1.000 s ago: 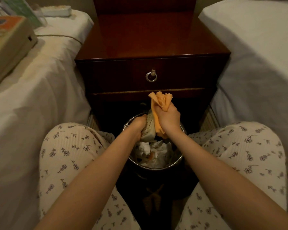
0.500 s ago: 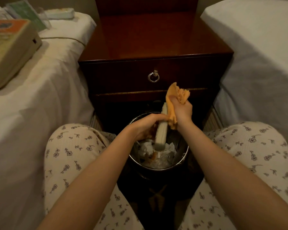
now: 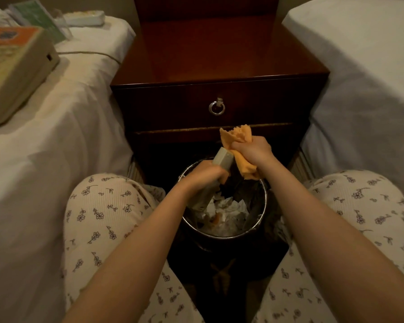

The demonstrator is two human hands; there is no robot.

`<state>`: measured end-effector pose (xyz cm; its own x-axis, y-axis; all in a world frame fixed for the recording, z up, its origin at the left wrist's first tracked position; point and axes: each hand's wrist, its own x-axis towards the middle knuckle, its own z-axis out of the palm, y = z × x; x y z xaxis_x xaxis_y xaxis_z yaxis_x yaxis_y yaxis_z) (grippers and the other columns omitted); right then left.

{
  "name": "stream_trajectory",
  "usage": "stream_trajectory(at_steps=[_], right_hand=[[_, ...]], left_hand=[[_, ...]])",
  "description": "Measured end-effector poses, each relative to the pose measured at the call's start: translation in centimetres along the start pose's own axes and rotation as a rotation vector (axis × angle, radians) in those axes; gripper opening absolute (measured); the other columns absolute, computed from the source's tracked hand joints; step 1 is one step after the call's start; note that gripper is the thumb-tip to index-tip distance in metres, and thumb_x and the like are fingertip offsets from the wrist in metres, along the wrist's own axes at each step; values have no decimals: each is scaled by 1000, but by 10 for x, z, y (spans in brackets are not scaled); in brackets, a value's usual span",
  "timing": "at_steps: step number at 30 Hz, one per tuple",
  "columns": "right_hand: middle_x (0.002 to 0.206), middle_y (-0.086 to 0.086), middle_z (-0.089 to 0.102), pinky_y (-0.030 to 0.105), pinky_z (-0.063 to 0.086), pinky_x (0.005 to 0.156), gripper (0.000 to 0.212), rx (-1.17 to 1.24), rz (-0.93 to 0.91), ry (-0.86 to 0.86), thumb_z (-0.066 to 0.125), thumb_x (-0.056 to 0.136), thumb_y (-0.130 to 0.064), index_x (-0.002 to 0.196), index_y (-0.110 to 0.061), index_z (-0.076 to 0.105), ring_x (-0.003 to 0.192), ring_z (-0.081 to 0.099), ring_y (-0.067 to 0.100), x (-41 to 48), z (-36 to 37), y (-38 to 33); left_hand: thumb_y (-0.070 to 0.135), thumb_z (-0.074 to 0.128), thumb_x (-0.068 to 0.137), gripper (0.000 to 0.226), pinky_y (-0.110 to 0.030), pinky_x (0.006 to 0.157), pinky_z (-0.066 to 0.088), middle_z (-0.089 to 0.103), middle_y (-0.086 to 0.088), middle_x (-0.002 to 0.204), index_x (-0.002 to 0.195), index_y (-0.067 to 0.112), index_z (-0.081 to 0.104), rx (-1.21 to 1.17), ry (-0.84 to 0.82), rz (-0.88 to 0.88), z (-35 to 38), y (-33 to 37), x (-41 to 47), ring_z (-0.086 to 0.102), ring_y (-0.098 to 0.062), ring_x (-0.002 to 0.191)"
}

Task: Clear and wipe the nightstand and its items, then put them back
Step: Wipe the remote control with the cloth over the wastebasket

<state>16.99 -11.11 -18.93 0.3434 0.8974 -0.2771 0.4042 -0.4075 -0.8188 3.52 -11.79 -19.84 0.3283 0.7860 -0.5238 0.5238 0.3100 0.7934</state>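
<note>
Remote (image 3: 222,160) has tipped from near upright half a second ago to slanted, with its long axis running up-right to down-left over the bin (image 3: 264,206). Left hand (image 3: 202,176) has its fingers clamped round the remote's middle. Right hand (image 3: 252,151), touching the top end, has its fingers bunched on the orange cloth (image 3: 239,139), below the nightstand (image 3: 219,54) surface.

No legible text, brand, number or sign found. The beige box (image 3: 16,66) on the left bed (image 3: 63,141) carries an orange printed panel on top, too blurred to read. The green booklet (image 3: 36,17) behind it shows faint print, likewise unreadable.
</note>
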Motion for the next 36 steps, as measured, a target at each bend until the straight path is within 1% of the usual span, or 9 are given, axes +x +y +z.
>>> stream_trajectory(at_steps=[3, 7, 10, 16, 21, 26, 29, 34, 36], right_hand=[[93, 2, 56, 29, 39, 71, 26, 48, -33, 135, 59, 88, -31, 107, -13, 62, 85, 52, 17, -1, 4, 1], [97, 4, 62, 39, 49, 84, 13, 341, -67, 68, 62, 85, -29, 94, -20, 59, 93, 59, 22, -5, 9, -7], [90, -1, 60, 37, 47, 84, 18, 237, -119, 40, 62, 85, -28, 101, -19, 61, 94, 59, 20, -4, 8, -6], [93, 2, 59, 37, 47, 85, 19, 210, 1, 137, 55, 90, -32, 99, -16, 61, 96, 59, 24, -2, 15, 5], [83, -11, 57, 26, 43, 75, 20, 355, -217, 234, 57, 90, -33, 105, -19, 60, 87, 57, 11, -14, 22, -7], [102, 1, 66, 31, 50, 80, 33, -11, -549, 82, 65, 85, -30, 115, -17, 62, 95, 62, 16, -21, 35, 1], [107, 4, 65, 37, 51, 82, 32, -44, -483, 151, 62, 86, -32, 115, -18, 60, 98, 61, 21, -13, 37, 9], [109, 1, 64, 24, 38, 76, 31, 123, -145, 348, 51, 93, -38, 117, -20, 59, 102, 59, 18, -5, 26, 17], [107, -4, 60, 22, 37, 78, 34, 235, -151, 307, 51, 93, -37, 121, -18, 58, 100, 55, 10, -10, 29, 12]], left_hand=[[6, 53, 81, 13, -25, 57, 42, 50, -3, 83, 90, 15, 53, -97, 9, 26, -5, 3, -1, 51, -16, 70], [16, 55, 83, 16, -27, 59, 43, 53, -5, 80, 98, 11, 52, -132, -42, 47, -7, 1, 0, 52, -17, 65], [27, 52, 90, 17, -28, 60, 45, 53, -5, 81, 98, 12, 53, -202, -117, 95, -3, 0, 3, 52, -15, 67], [56, 24, 95, 56, -24, 46, 48, 54, -8, 70, 96, 10, 55, -603, -118, 119, -6, 8, 2, 55, -16, 52], [49, 16, 99, 59, -22, 46, 49, 59, -5, 49, 77, 10, 55, -705, -43, 7, -7, 7, 5, 57, -16, 42], [40, 28, 101, 45, -21, 48, 50, 62, -3, 56, 79, 14, 56, -702, 36, 13, 2, 5, 7, 59, -15, 55], [44, 23, 101, 48, -26, 53, 48, 57, -7, 69, 80, 14, 55, -649, 34, -19, 5, 5, 5, 55, -17, 61], [55, 21, 98, 56, -30, 54, 47, 56, -11, 76, 106, 9, 52, -553, 31, -81, 4, 5, 5, 56, -22, 62], [54, 21, 98, 57, -30, 56, 48, 57, -10, 80, 111, 9, 52, -588, 72, -68, 2, 5, 8, 57, -21, 66]])
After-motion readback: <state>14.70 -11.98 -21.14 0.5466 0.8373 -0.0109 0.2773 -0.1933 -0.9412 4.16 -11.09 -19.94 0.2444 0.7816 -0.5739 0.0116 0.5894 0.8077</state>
